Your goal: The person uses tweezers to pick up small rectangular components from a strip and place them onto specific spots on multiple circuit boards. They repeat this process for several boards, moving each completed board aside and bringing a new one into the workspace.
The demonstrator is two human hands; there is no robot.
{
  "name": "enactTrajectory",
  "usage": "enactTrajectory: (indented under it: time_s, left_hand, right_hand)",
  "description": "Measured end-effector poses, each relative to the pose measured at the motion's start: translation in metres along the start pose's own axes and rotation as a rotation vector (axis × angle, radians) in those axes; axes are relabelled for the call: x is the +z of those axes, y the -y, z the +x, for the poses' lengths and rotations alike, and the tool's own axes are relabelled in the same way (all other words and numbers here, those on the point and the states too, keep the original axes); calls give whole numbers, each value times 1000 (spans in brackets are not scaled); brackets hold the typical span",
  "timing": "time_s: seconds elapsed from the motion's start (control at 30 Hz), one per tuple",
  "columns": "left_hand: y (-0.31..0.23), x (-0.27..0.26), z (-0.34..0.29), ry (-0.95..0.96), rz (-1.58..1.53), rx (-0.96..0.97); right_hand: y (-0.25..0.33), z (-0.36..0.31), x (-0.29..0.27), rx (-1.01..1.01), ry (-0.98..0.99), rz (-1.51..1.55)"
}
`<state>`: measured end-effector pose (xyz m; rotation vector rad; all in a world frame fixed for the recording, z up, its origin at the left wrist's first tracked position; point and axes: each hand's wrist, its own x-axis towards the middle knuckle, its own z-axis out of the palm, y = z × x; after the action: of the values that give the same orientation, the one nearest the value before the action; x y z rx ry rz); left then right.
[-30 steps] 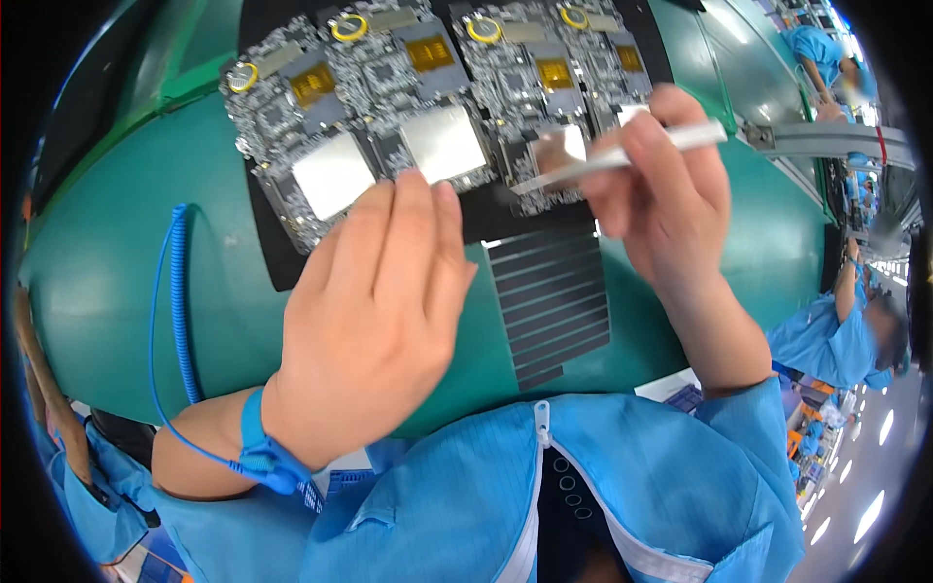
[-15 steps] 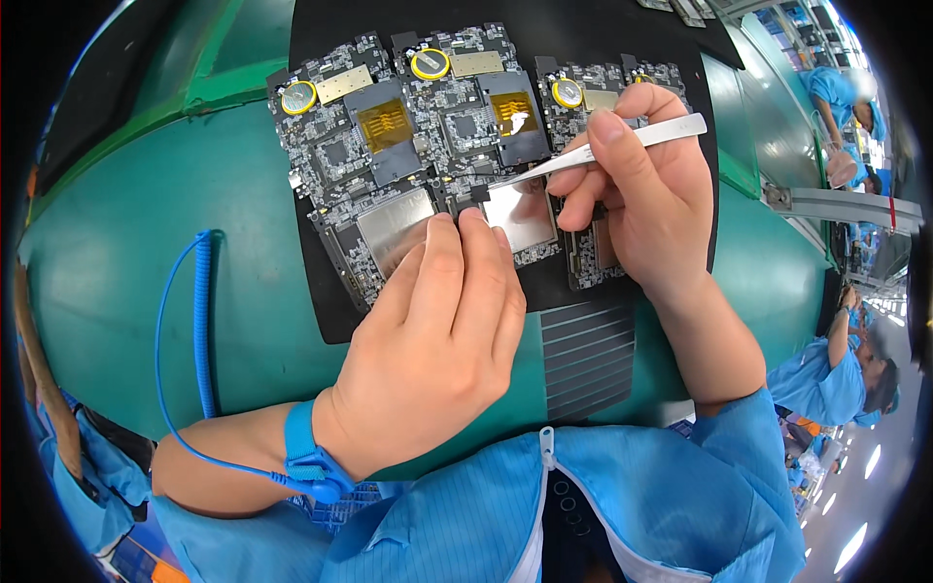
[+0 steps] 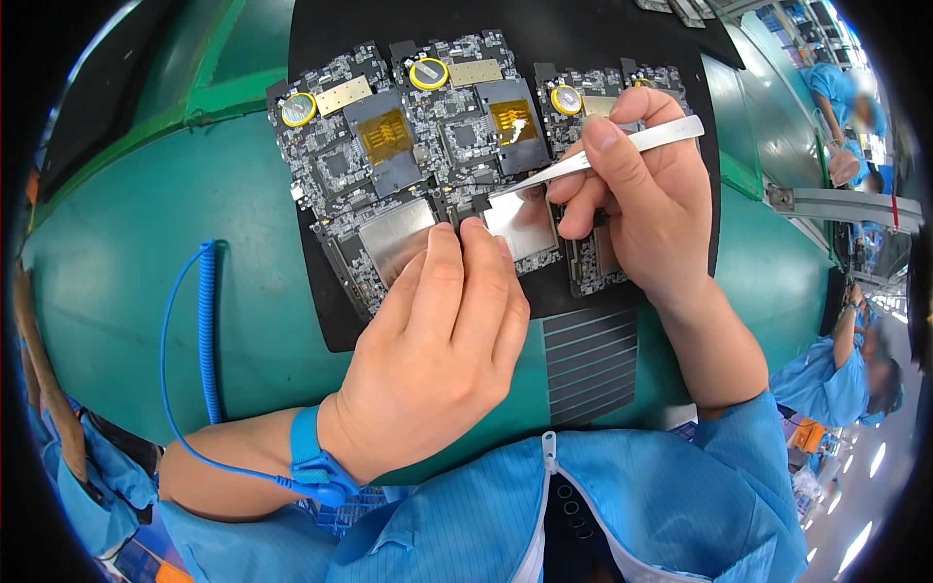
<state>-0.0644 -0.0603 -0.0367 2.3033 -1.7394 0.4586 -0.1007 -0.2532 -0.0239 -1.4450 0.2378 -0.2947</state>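
My right hand (image 3: 656,204) pinches silver tweezers (image 3: 641,142). Their fine tips point left and meet the middle circuit board (image 3: 452,107) at the upper left corner of a shiny metal shield (image 3: 525,222). A small dark patch lies by the tips; what it is I cannot make out. With its fingers stretched out, my left hand (image 3: 437,340) rests its fingertips on the boards just below the tips. Beside it, partly covered by that hand, is the left circuit board (image 3: 321,146) with its own metal shield (image 3: 394,233). A coin cell (image 3: 428,73) with a yellow rim sits atop the middle board.
The boards lie on a black mat (image 3: 335,29) over a green table (image 3: 117,262). More boards (image 3: 593,267) lie partly behind my right hand. A blue coiled cord (image 3: 206,330) runs to my left wrist strap (image 3: 309,452). People in blue work at the right.
The tweezers' tips have shifted slightly right along the shield's upper edge. The dark patch beside them shows less distinctly. Both hands otherwise hold nearly the same places.
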Motion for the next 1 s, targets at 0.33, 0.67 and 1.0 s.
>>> enactTrajectory:
  time_s: [0.33, 0.67, 1.0]
  left_hand:
    - [1, 4, 17, 10, -110, -23]
    - [-10, -5, 8, 144, 76, 59]
    - [-9, -6, 5, 93, 51, 31]
  right_hand:
    - [-6, -6, -10, -146, -35, -71]
    - [-13, -14, -11, -456, 132, -161]
    - [-20, -15, -11, -686, 177, -502]
